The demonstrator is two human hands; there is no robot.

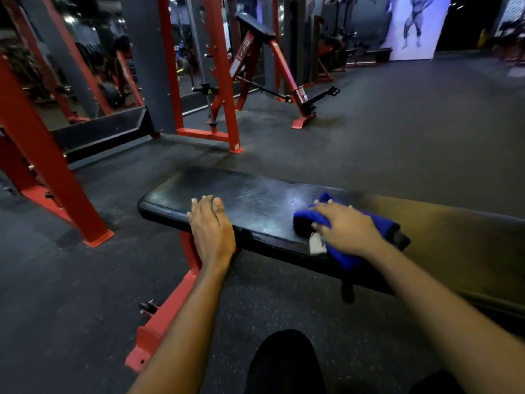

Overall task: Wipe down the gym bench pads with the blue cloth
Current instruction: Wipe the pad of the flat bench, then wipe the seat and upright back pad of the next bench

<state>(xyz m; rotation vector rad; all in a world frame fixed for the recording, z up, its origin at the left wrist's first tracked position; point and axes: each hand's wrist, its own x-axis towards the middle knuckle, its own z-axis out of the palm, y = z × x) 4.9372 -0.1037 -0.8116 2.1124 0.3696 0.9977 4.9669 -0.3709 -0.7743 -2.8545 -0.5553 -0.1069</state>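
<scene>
Cloth [305, 216] lies bunched on the black pad [255, 200], partly draped over its near edge, with the right hand [348, 228] laid flat on top, fingers spread and pressing rather than gripping. The pad's long axis runs from about 9 o'clock to 3 o'clock across the view. From the right hand, the bare stretch lies toward 9 o'clock, ending at the rounded left end. The left hand [211, 226] rests palm-down on the near edge there, fingers straight and together, holding nothing. It sits in the path, so a leftward stroke would likely meet it. Toward 3 o'clock the pad is blurred.
</scene>
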